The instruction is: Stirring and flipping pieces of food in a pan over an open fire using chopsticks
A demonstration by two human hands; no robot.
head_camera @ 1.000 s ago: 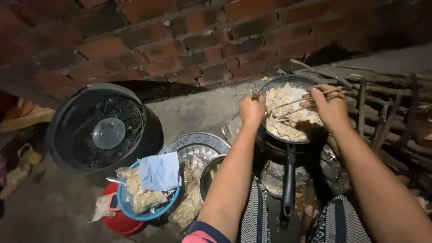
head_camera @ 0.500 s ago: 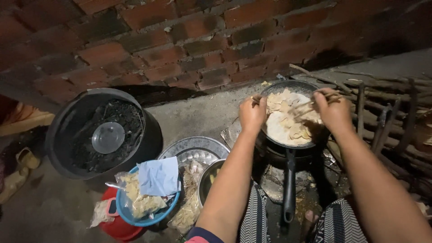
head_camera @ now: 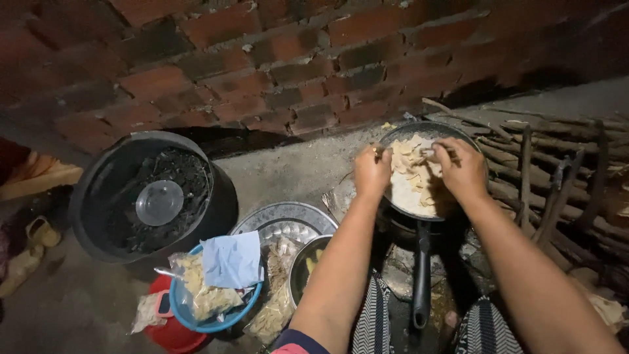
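A black frying pan (head_camera: 419, 275) full of pale food pieces (head_camera: 409, 177) sits low by the brick wall, its long handle pointing toward me. My left hand (head_camera: 371, 172) is closed at the pan's left rim, gripping a thin stick. My right hand (head_camera: 461, 169) hovers over the food, fingers closed around a pair of chopsticks (head_camera: 438, 152) that lie across the pale pieces. Both forearms reach forward above my striped trousers.
A large black bucket (head_camera: 98, 190) holding charcoal and a small clear lid stands at left. A blue bowl (head_camera: 190, 320) with plastic bags and a blue cloth rests over a red container. A metal tray (head_camera: 282, 216) and a small bowl (head_camera: 300, 269) sit nearby. Firewood sticks (head_camera: 557, 177) pile at right.
Both hands have shifted slightly over the pan while stirring the food; the view has tilted a little lower. The pan stays in place.
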